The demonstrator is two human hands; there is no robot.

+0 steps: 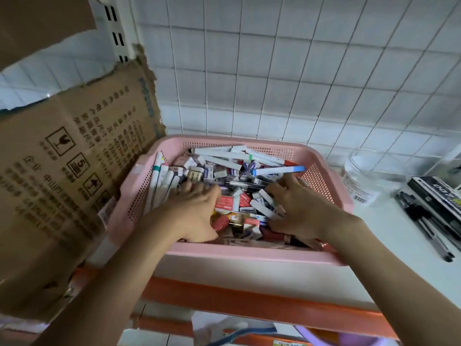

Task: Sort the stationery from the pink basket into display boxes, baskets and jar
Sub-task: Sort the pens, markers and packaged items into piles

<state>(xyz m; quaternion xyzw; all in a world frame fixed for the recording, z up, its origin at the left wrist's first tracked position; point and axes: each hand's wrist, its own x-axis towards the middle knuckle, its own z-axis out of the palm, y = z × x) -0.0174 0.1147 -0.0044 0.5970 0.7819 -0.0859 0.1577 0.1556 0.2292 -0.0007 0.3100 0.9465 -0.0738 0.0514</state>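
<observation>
A pink basket (249,255) stands on a white shelf, packed with white markers (224,153), small boxed erasers (208,174) and red packets (225,204). Both of my hands are down inside it. My left hand (197,211) lies palm down on the left part of the pile, fingers spread toward a bundle of white markers (162,186). My right hand (296,208) lies on the right part, fingers reaching among the erasers below a blue-capped marker (279,170). Neither hand plainly holds anything. A clear plastic jar (366,176) stands to the right of the basket.
A torn cardboard box (74,158) leans against the basket's left side. Black pens (429,221) and a black pen box (439,196) lie at the far right on the shelf. Behind is a white wire grid wall. An orange shelf edge (249,300) runs below.
</observation>
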